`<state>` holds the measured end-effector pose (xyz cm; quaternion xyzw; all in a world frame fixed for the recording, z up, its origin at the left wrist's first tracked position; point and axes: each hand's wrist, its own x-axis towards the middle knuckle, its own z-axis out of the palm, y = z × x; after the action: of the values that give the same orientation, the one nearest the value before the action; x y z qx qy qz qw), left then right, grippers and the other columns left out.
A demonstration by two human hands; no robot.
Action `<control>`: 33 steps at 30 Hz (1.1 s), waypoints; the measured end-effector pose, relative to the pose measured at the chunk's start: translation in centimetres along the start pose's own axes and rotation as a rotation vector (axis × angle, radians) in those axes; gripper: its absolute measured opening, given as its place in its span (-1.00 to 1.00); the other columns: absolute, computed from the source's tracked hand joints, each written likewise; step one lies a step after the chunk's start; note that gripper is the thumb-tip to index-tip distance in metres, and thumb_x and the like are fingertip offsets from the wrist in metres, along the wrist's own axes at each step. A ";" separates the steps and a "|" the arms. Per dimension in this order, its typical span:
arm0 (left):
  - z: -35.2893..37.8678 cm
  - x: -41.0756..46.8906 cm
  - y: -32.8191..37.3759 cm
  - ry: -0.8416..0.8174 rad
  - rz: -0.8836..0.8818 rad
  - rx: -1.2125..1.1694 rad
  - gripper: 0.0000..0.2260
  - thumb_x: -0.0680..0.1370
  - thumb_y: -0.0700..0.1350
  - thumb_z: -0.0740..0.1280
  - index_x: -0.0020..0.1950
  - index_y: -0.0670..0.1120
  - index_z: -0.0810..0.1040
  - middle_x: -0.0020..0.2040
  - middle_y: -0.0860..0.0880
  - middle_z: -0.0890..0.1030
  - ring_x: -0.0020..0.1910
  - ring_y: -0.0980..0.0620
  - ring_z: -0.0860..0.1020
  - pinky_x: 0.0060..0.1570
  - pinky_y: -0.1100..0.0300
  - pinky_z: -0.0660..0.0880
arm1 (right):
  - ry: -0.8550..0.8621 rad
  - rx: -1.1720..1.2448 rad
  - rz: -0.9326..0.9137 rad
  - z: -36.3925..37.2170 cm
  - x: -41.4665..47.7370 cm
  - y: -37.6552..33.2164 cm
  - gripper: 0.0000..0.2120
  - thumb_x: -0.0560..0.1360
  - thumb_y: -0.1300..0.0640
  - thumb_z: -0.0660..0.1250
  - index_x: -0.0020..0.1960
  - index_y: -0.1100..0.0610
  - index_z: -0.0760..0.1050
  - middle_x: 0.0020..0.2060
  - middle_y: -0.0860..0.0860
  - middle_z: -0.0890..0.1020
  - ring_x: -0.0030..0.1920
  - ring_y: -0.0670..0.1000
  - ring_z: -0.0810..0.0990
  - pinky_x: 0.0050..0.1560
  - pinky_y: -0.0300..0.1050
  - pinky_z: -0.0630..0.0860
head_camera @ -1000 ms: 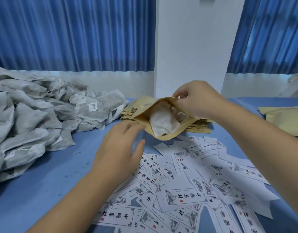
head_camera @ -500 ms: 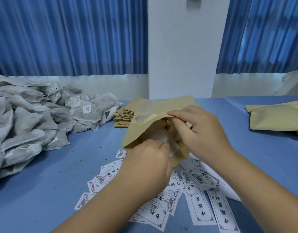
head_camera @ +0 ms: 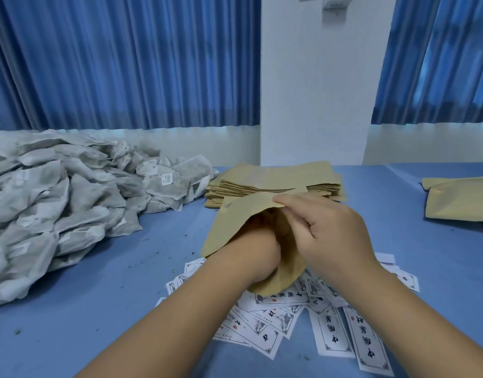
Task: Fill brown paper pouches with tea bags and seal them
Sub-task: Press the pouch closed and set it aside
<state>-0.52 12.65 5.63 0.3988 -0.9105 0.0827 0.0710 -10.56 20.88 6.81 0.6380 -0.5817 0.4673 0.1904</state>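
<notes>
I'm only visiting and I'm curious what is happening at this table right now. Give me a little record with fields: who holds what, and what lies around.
Held item: brown paper pouch, mouth open
Right hand: pinches the pouch's upper edge
Left hand: inside the pouch up to the wrist; fingers hidden
Left side: pile of tea bags
Behind the pouch: stack of flat pouches
Under the hands: printed labels, scattered on the blue table
Far right: more brown pouches; contents cannot be told
</notes>
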 end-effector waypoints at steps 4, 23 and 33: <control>-1.0 -4.3 -1.0 0.087 0.186 -0.200 -0.76 0.61 -0.04 0.13 0.19 -0.07 0.48 0.13 -0.05 0.56 0.07 -0.02 0.50 0.13 0.05 0.43 | 0.004 0.009 -0.032 0.3 -0.9 0.1 -0.77 0.48 0.10 0.29 0.05 0.00 0.67 -0.01 -0.14 0.68 -0.03 -0.06 0.64 -0.16 -0.06 0.59; 0.6 -11.0 -5.2 0.460 0.048 -0.172 -0.59 0.39 -0.29 0.44 0.21 -0.04 0.62 0.14 -0.19 0.57 0.00 -0.27 0.57 -0.10 -0.09 0.53 | -0.618 0.054 -0.180 -0.3 -4.2 0.4 -0.57 0.60 0.15 0.15 0.44 -0.10 0.34 0.41 -0.23 0.35 0.36 -0.13 0.36 0.32 -0.19 0.31; 3.7 -11.2 -7.9 -0.161 0.217 -0.156 -0.47 0.62 0.23 0.02 0.55 0.22 -0.05 0.53 0.25 -0.20 0.53 0.13 -0.27 0.42 0.32 -0.22 | -0.972 -0.082 -0.287 1.0 -6.6 1.9 -0.52 0.66 -0.06 -0.05 0.55 -0.15 -0.09 0.50 -0.28 -0.06 0.50 -0.26 -0.18 0.42 -0.37 -0.25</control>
<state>12.61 14.67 0.61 0.2968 -0.9546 -0.0133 0.0193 -11.20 23.33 0.30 0.8472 -0.5273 0.0624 -0.0150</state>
